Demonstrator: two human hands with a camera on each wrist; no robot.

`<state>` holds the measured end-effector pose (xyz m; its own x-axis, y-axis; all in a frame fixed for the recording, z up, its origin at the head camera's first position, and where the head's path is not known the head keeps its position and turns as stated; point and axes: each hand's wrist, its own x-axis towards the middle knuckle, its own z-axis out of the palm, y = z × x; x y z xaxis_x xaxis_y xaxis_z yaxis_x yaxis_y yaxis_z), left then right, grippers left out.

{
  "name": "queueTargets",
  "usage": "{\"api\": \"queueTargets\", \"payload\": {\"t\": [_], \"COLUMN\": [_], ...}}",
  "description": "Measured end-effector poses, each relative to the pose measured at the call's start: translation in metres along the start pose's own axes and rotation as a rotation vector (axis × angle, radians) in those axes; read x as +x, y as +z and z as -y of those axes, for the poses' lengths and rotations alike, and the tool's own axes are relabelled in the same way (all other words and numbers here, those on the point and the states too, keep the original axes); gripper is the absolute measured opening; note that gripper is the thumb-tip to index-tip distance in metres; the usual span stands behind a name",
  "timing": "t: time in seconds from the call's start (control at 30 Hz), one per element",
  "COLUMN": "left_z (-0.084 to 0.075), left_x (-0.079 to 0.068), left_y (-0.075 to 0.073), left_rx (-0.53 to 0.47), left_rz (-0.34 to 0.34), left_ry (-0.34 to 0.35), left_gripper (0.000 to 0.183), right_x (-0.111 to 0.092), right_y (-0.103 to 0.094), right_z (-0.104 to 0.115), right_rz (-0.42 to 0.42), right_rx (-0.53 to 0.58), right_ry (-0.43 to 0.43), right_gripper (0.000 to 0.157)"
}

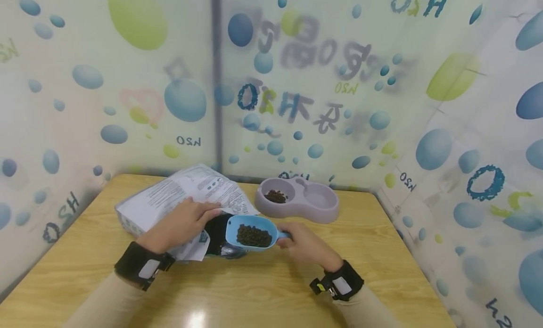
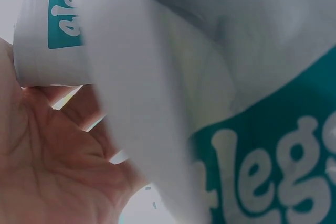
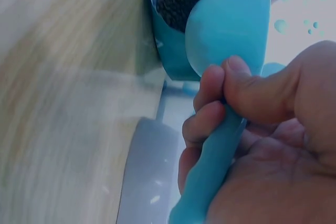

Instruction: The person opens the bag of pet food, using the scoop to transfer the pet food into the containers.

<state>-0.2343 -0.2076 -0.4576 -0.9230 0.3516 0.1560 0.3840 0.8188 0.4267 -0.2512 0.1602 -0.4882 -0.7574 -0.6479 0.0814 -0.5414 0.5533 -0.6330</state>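
On my feed, the right hand (image 1: 305, 243) grips a light-blue plastic scoop (image 1: 263, 222) by its handle, bowl upward, bearing a heap of small brown pellets (image 1: 254, 236). I see it at the open mouth of a white-and-teal printed plastic bag (image 1: 161, 200), lying down, dark pellets inside, the left hand (image 1: 180, 224) holding its edge.

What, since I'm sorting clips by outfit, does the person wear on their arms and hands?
Beige sleeves cover the forearms. The left wristband and right wristband are wide and black, each with a pale rectangular patch and dark attachment; the right one's shows a yellow mark. The left hand and right hand are gloveless.
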Motion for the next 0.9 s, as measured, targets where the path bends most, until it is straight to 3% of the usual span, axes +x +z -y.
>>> {"api": "queueTargets", "payload": {"t": [0.5,0.9], "left_z": [0.003,0.001], "left_x": [0.0,-0.001], "left_y": [0.0,0.001], "left_rx": [0.016,0.005], "left_rz": [-0.028,-0.036], "left_ry": [0.046,0.052], "left_gripper": [0.051,0.049], "right_x": [-0.008,-0.009], "right_y": [-0.026,-0.033], "right_z": [-0.01,-0.014], "right_rz": [0.008,-0.062], "right_rx": [0.051,0.037], "right_ry": [-0.08,-0.02], "right_gripper": [0.012,0.014]}}
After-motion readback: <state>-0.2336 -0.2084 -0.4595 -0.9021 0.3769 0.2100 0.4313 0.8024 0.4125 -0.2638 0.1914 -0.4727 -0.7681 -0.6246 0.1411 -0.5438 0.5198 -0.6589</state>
